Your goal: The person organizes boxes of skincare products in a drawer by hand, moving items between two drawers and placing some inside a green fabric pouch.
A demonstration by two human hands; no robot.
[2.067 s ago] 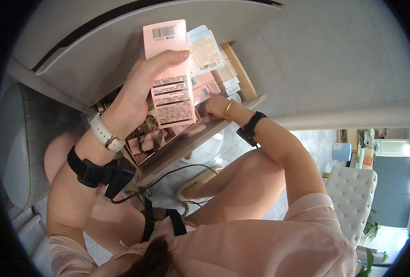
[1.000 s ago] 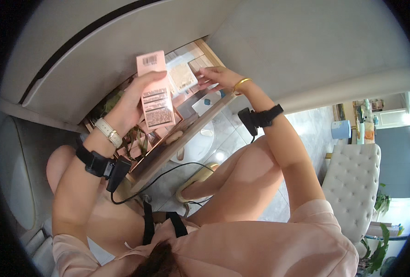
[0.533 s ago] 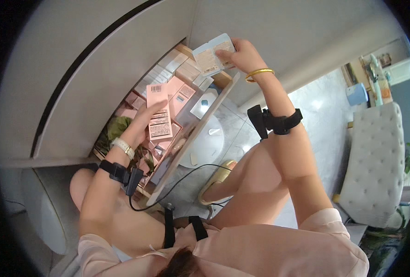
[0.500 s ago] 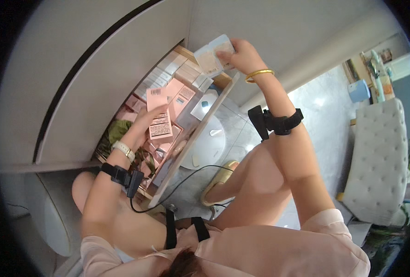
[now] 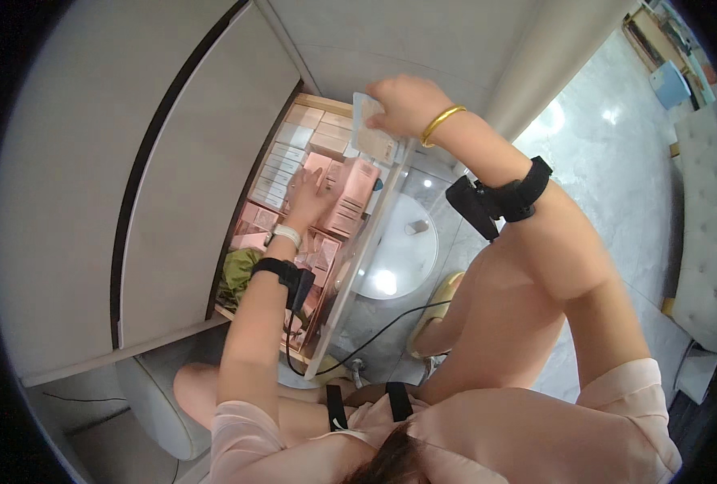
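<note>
My left hand reaches down into the drawer, its fingers apart over the pink boxes. Right beside it, a pink carton with printed sides leans toward the drawer's front; whether the fingers touch it, I cannot tell. My right hand is closed on the upper edge of a flat, translucent pale packet, held over the far front corner of the drawer. Rows of white boxes fill the drawer's back side. Nearer me lie more pink boxes and a crumpled green cloth or bag.
Tall pale cabinet doors rise on the left. A round white device sits on the floor in front of the drawer, near my foot. A dark cable runs from my left wrist strap. A tufted pale bench stands at the right.
My left hand has moved deeper into the drawer, its fingers now spread beside the pink carton it held. My right hand has brought the packet lower, toward the drawer's far corner. The view has shifted.
</note>
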